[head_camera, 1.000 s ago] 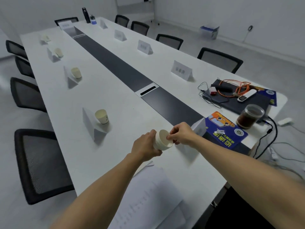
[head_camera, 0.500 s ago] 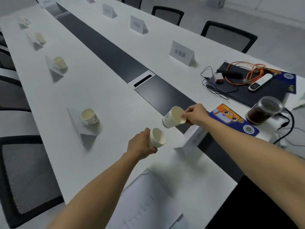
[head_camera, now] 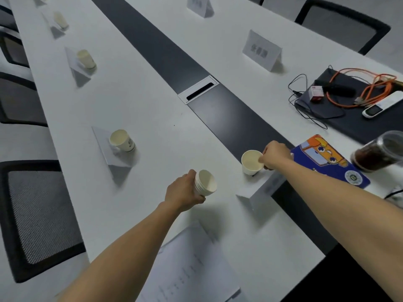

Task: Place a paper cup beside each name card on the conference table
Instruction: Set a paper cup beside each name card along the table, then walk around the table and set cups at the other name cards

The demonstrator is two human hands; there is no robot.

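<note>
**A:** What's the right hand [head_camera: 275, 155] doing rn?

**B:** Fingers pinched on the rim of one paper cup [head_camera: 250, 163]. Cup's upright and down on the surface [head_camera: 152, 118], or v. nearly; can't tell if the base is fully seated. The name card [head_camera: 262, 189] is just nearside of that hand, w/ the cup just beside it.

**A:** And the left hand [head_camera: 184, 191]?

**B:** Wrapped round the stack of cups [head_camera: 206, 183], tilted, above the surface, a bit left of the right hand.

**A:** So which step?

**B:** Set-down at the end seat, I'd say. Cards further left have a cup each, e.g. the nearest placed cup [head_camera: 122, 140]. Beyond the right hand, the far-side card [head_camera: 261, 51] has none.

**A:** Next?

**B:** Prob. ease off the rim w/o tipping it, then peel another off the stack & go for the far side. Mind the jar [head_camera: 379, 153] and orange cable [head_camera: 359, 83] to the right of that hand.
</note>
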